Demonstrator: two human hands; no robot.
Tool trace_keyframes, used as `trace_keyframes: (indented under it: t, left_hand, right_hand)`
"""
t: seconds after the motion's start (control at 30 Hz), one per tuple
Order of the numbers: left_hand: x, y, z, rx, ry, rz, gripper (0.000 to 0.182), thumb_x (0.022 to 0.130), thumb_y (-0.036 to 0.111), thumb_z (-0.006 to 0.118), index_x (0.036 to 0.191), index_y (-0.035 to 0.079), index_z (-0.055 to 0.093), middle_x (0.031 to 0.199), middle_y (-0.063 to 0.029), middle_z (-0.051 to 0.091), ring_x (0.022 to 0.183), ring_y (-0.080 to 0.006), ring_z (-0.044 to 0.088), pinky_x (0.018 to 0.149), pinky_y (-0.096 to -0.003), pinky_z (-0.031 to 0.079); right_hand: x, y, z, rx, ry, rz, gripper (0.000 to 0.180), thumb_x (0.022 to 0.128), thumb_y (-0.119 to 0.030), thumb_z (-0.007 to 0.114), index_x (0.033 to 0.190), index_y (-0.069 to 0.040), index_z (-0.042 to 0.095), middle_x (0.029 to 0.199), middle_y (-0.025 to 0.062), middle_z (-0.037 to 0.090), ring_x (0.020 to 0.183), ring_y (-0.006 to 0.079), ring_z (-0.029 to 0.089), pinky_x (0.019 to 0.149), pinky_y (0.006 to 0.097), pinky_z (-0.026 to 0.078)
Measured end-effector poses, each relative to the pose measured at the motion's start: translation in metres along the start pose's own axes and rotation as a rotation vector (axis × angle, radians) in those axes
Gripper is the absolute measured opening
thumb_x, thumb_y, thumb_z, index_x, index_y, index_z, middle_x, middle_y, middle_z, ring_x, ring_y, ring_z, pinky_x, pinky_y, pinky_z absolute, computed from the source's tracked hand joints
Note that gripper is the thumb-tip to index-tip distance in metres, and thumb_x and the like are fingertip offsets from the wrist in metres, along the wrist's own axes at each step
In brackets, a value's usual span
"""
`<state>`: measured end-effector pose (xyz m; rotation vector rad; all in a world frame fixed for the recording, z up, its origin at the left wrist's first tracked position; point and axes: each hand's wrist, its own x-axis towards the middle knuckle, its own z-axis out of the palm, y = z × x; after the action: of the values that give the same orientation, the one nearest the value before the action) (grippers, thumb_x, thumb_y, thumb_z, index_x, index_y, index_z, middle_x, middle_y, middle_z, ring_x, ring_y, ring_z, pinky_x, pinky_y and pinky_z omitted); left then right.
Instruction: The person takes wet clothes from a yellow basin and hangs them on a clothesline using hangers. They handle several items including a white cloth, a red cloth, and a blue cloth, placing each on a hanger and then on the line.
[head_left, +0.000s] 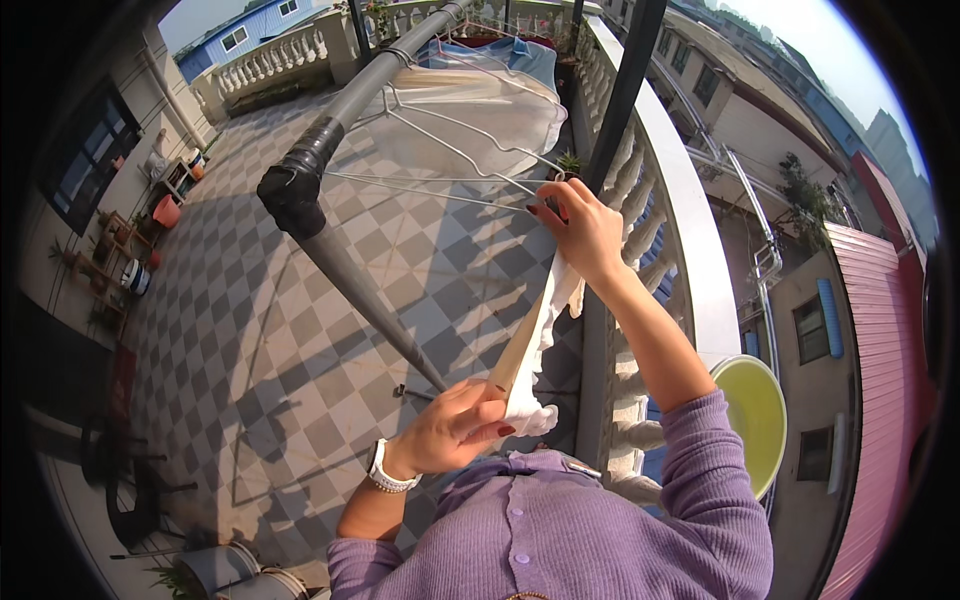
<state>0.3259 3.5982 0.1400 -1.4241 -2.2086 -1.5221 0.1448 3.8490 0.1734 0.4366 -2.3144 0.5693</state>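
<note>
A cream and white cloth (531, 352) is stretched between my two hands above the tiled terrace floor. My left hand (454, 427), with a white watch on the wrist, pinches its lower end near my waist. Farther up, my right hand (589, 229) grips the cloth's upper end at the outer end of a white wire hanger (450, 142). Whether the fingers also hold the wire is hard to tell. That hanger hooks over a grey metal pole (352, 97). Behind it, a sheer whitish garment (457, 124) and a blue one (525, 56) hang from the same pole.
A stone balustrade (675, 247) runs along my right, with a yellow-green basin (754, 420) at its near end. The pole's slanted grey leg (367, 300) reaches the floor ahead of me. Plant pots, an orange bucket (166, 212) and black chairs (127, 487) line the left wall.
</note>
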Motion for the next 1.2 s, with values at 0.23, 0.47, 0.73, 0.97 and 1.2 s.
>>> trace_keyframes:
  t: [0.23, 0.47, 0.73, 0.97, 1.2]
  left_hand:
    - [-0.008, 0.006, -0.006, 0.074, -0.009, -0.007, 0.038, 0.088, 0.007, 0.075, 0.114, 0.015, 0.049, 0.096, -0.0085, 0.061, 0.086, -0.0342, 0.062, 0.082, -0.0452, 0.049]
    - [-0.014, 0.004, -0.013, 0.052, -0.003, 0.087, 0.042, 0.085, 0.002, 0.074, 0.118, 0.012, 0.051, 0.103, -0.0134, 0.066, 0.084, -0.0356, 0.067, 0.083, -0.0462, 0.052]
    - [-0.024, 0.006, -0.016, -0.009, 0.063, 0.053, 0.045, 0.083, 0.000, 0.077, 0.118, 0.011, 0.051, 0.104, -0.0146, 0.067, 0.082, -0.0351, 0.068, 0.077, -0.0438, 0.052]
    - [-0.039, 0.002, -0.040, -0.010, -0.020, -0.171, 0.032, 0.076, 0.018, 0.085, 0.103, 0.004, 0.074, 0.084, -0.0094, 0.068, 0.079, -0.0281, 0.064, 0.076, -0.0389, 0.052]
    - [-0.017, -0.011, -0.045, 0.078, 0.151, -0.005, 0.038, 0.082, 0.035, 0.081, 0.078, 0.002, 0.064, 0.072, -0.0096, 0.062, 0.073, -0.0293, 0.067, 0.071, -0.0389, 0.054]
  right_hand:
    - [-0.004, -0.006, 0.002, 0.762, 0.061, 0.060, 0.028, 0.105, -0.019, 0.061, 0.086, -0.002, 0.049, 0.067, 0.0007, 0.045, 0.063, 0.0088, 0.036, 0.055, 0.0257, 0.034]
    - [0.025, -0.043, -0.020, 1.081, 0.044, 0.093, 0.025, 0.106, -0.019, 0.059, 0.087, -0.003, 0.057, 0.070, -0.0023, 0.054, 0.062, 0.0037, 0.043, 0.055, 0.0228, 0.035]
    - [0.005, -0.037, -0.041, 1.051, -0.221, 0.263, 0.030, 0.104, -0.022, 0.063, 0.081, -0.004, 0.055, 0.064, -0.0033, 0.054, 0.058, 0.0033, 0.044, 0.052, 0.0226, 0.034]
    - [-0.077, 0.047, -0.127, 0.958, -0.117, 0.251, 0.029, 0.106, -0.018, 0.056, 0.082, -0.005, 0.051, 0.065, 0.0066, 0.060, 0.053, 0.0090, 0.052, 0.049, 0.0235, 0.041]
    - [-0.133, 0.098, -0.207, 1.293, 0.044, 0.286, 0.016, 0.110, -0.023, 0.045, 0.101, -0.010, 0.046, 0.057, 0.0066, 0.045, 0.041, 0.0178, 0.048, 0.045, 0.0379, 0.053]
